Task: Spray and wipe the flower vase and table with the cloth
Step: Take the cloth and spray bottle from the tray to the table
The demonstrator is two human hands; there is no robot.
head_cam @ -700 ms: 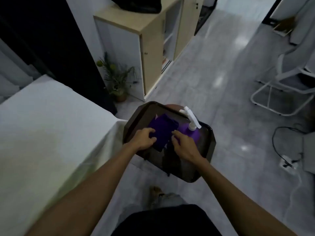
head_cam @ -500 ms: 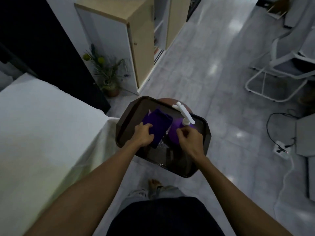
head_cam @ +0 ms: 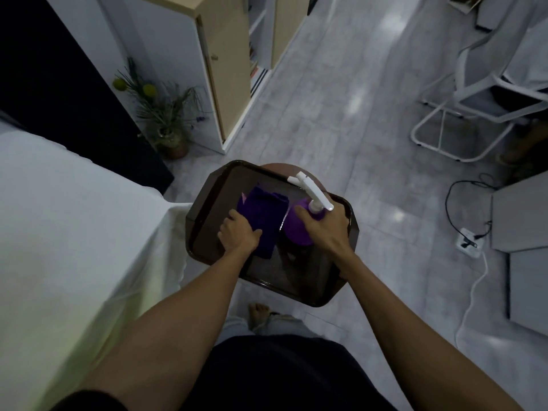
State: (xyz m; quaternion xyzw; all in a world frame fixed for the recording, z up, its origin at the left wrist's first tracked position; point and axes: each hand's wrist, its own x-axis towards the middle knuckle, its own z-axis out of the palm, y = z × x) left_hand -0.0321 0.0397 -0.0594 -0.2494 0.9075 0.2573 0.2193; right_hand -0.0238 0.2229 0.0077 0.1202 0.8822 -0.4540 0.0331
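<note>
A dark brown tray (head_cam: 207,200) rests on a round stool in front of me. On it lie a folded purple cloth (head_cam: 265,213) and a purple spray bottle (head_cam: 296,229) with a white trigger head. My left hand (head_cam: 238,234) grips the near edge of the cloth. My right hand (head_cam: 324,229) is wrapped around the bottle's neck and shoulder. The flower vase (head_cam: 170,139), holding greenery and yellow blooms, stands on the floor at the far left by the cabinet. The table with a white cloth (head_cam: 68,247) fills the left side.
A beige and white cabinet (head_cam: 219,63) stands beyond the vase. A white chair frame (head_cam: 462,120) is at the right. A power strip (head_cam: 468,243) with a black cable and a white cord lies on the grey floor at the right. My bare foot (head_cam: 259,312) shows below the tray.
My right hand has moved from the tray floor up onto the spray bottle and closed around it. My left hand has stayed on the cloth. The camera has tilted further down.
</note>
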